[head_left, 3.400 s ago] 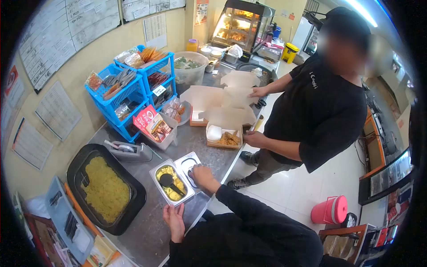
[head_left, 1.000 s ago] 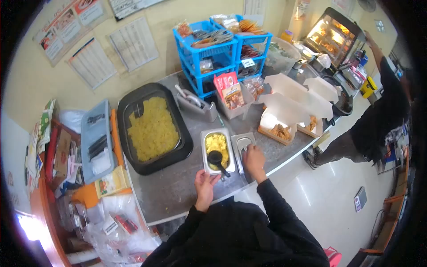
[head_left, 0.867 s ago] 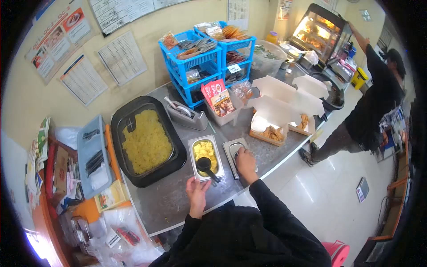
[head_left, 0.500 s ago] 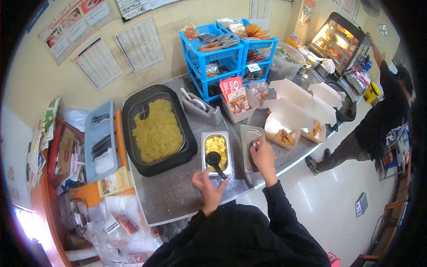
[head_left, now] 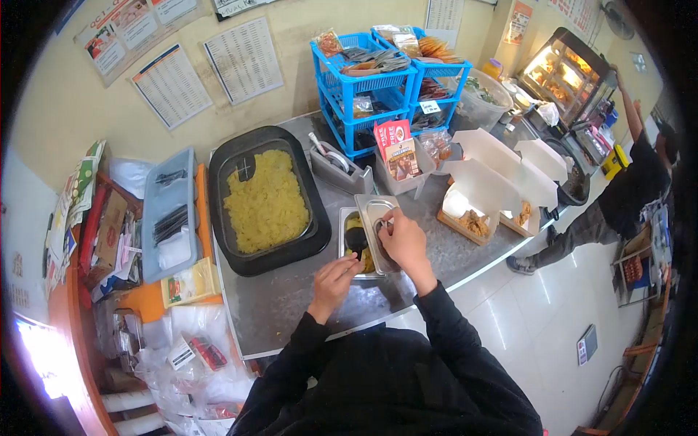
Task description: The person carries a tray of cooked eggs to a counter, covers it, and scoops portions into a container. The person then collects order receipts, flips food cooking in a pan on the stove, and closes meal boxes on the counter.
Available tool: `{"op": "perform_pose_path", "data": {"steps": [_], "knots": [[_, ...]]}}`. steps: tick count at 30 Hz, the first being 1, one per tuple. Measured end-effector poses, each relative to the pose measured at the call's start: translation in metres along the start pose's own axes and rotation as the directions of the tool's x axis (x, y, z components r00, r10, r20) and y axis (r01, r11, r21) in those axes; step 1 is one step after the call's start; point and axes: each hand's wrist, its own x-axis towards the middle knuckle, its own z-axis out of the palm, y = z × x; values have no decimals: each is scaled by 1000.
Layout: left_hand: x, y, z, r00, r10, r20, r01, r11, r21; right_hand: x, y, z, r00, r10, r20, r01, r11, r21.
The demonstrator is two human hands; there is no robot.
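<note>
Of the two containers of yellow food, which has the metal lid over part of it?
The small metal pan: the right hand holds the lid over its right part. The larger black tray lies clear of it.

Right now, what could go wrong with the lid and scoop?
1. The lid, held in the right hand partly over the metal tray, could snag on the black scoop in that tray.
2. The left hand is at the scoop, close to the lid, so it might get pinched if the lid comes down there.
</note>
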Motion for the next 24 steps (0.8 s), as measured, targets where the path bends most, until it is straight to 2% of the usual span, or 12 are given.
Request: {"op": "perform_pose_path", "data": {"steps": [2,5,8,10,12,14,16,18,21,24], "knots": [[-2,-8,-4,990,74,118,-83,994,70,-2,-7,7,1000,-30,-8,30,999,-18],[-16,-11,-15,988,-20,152,9,998,68,-7,-14,36,997,-79,-16,77,992,-104],[-30,-4,-25,980,-185,68,184,983,12,-15,-12,73,993,-115,-13,107,956,-274],[-50,-2,-22,932,-363,-11,358,923,-143,-16,-15,84,990,-113,-82,86,955,-284],[-60,-1,-11,839,-544,-34,504,798,-329,-15,-18,88,990,-109,-89,75,945,-319],[-74,-12,15,675,-736,50,610,518,-600,-10,-22,86,994,-98,-40,76,923,-378],[-64,-5,18,526,-827,198,613,207,-762,-6,-14,96,990,-119,-71,79,906,-416],[-48,-1,18,418,-831,366,563,-78,-823,-4,-7,102,984,-145,-103,91,908,-409],[-41,-6,24,353,-802,482,651,-159,-742,-7,-4,101,977,-180,-116,130,929,-346],[-41,-13,27,353,-810,468,653,-144,-743,-14,-13,87,976,-209,-59,183,937,-297]]}}
